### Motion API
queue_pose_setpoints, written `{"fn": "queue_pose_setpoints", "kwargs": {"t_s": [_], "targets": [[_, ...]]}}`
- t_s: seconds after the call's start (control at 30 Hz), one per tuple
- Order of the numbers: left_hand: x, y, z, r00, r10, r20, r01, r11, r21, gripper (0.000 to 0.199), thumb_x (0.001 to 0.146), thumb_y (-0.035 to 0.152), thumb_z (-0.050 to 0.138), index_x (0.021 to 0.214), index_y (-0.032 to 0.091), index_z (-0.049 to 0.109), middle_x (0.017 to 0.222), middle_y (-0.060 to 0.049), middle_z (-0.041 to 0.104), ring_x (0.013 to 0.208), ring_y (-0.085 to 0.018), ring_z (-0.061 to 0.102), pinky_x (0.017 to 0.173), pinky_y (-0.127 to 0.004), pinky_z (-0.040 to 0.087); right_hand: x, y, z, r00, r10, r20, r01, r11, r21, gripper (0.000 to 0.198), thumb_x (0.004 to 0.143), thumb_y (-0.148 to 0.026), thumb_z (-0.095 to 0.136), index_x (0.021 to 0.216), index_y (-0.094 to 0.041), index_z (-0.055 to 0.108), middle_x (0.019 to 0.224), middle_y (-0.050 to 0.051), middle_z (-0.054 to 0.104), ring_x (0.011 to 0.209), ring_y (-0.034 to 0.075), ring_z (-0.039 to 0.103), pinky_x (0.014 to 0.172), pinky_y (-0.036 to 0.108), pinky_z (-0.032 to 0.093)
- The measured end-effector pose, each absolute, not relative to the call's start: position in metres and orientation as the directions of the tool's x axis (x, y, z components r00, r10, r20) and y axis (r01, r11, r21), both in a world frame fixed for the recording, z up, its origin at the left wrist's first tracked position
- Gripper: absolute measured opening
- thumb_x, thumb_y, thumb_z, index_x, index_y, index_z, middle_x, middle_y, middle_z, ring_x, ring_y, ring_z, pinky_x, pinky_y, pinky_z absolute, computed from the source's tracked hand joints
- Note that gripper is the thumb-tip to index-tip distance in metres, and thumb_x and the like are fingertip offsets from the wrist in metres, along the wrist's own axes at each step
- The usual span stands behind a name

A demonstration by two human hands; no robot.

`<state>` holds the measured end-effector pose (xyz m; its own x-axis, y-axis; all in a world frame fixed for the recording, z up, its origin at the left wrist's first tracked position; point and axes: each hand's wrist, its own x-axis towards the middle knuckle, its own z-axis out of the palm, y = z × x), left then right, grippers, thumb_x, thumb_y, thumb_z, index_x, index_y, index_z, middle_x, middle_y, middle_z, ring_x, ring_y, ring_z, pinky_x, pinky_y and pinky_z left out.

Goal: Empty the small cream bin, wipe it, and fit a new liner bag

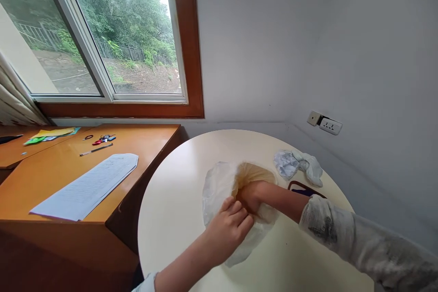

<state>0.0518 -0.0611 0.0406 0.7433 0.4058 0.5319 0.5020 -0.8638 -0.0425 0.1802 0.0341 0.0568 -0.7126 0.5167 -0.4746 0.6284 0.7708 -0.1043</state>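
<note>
A whitish, translucent plastic bag (216,185) lies on the round cream table, its mouth pulled open. Around the opening the inner side (256,172) looks yellowish-brown and gathered. My left hand (230,224) is closed on the near rim of the bag, fingers curled over the edge. My right hand (251,196) reaches into the opening from the right; its fingers are hidden inside, so what they touch does not show. The bag's contents cannot be made out.
Crumpled plastic bags (298,165) sit at the table's (171,200) far right, beside a dark-rimmed flat object (304,189) partly behind my right forearm. On the left stands a wooden desk (150,139) with papers (89,187), a pen (96,149) and keys (103,139).
</note>
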Motion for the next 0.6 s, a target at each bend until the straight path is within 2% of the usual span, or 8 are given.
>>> {"fn": "queue_pose_setpoints", "kwargs": {"t_s": [0.1, 0.2, 0.27, 0.37, 0.47, 0.6], "targets": [[0.049, -0.054, 0.038, 0.721, 0.432, 0.541, 0.517, -0.856, -0.006, 0.019, 0.086, 0.007, 0.036, 0.079, 0.015, 0.052, 0.067, -0.002, 0.053, 0.068, -0.015, 0.042, 0.077, -0.033, 0.035, 0.185, 0.033, 0.069, -0.693, 0.56, -0.455, 0.645, 0.763, -0.044, 0.011, 0.073, -0.021, 0.062, 0.072, -0.011, 0.065, 0.067, 0.005, 0.065, 0.058, 0.015, 0.058, 0.053, 0.024, 0.042], [0.046, -0.049, 0.037, 0.706, 0.467, 0.532, 0.533, -0.845, 0.034, 0.02, 0.085, 0.004, 0.036, 0.078, 0.016, 0.052, 0.066, -0.001, 0.053, 0.07, -0.015, 0.043, 0.078, -0.033, 0.034, 0.186, 0.029, 0.079, -0.681, 0.662, -0.314, 0.696, 0.718, 0.005, 0.019, 0.078, -0.015, 0.047, 0.082, -0.009, 0.065, 0.074, 0.012, 0.067, 0.061, 0.019, 0.06, 0.052, 0.026, 0.041], [0.046, -0.049, 0.037, 0.707, 0.469, 0.53, 0.53, -0.847, 0.042, 0.021, 0.085, 0.004, 0.036, 0.078, 0.016, 0.051, 0.065, -0.001, 0.053, 0.07, -0.015, 0.043, 0.078, -0.034, 0.034, 0.183, 0.027, 0.079, -0.69, 0.686, -0.23, 0.702, 0.712, 0.015, 0.022, 0.079, -0.013, 0.044, 0.088, -0.007, 0.063, 0.083, 0.015, 0.067, 0.069, 0.021, 0.062, 0.06, 0.029, 0.044], [0.047, -0.051, 0.039, 0.719, 0.439, 0.539, 0.513, -0.858, 0.016, 0.023, 0.086, 0.005, 0.033, 0.075, 0.016, 0.05, 0.063, -0.002, 0.05, 0.067, -0.015, 0.041, 0.075, -0.034, 0.034, 0.178, 0.027, 0.072, -0.736, 0.656, -0.165, 0.665, 0.747, 0.001, 0.028, 0.072, -0.013, 0.055, 0.099, -0.01, 0.059, 0.108, 0.014, 0.062, 0.097, 0.027, 0.058, 0.083, 0.034, 0.042], [0.05, -0.055, 0.044, 0.745, 0.399, 0.535, 0.48, -0.877, -0.013, 0.025, 0.088, 0.006, 0.032, 0.074, 0.015, 0.05, 0.062, -0.002, 0.05, 0.066, -0.015, 0.04, 0.074, -0.033, 0.034, 0.175, 0.03, 0.06, -0.75, 0.64, -0.168, 0.652, 0.758, -0.027, 0.038, 0.056, -0.013, 0.069, 0.093, -0.015, 0.059, 0.118, 0.01, 0.057, 0.112, 0.033, 0.048, 0.095, 0.041, 0.035], [0.051, -0.055, 0.047, 0.739, 0.409, 0.535, 0.482, -0.876, 0.004, 0.023, 0.088, 0.006, 0.034, 0.077, 0.015, 0.052, 0.066, -0.002, 0.052, 0.07, -0.015, 0.044, 0.076, -0.034, 0.035, 0.174, 0.037, 0.044, -0.735, 0.656, -0.173, 0.675, 0.732, -0.096, 0.036, 0.046, -0.006, 0.074, 0.078, -0.015, 0.06, 0.118, 0.008, 0.056, 0.116, 0.037, 0.043, 0.098, 0.048, 0.03]]}}
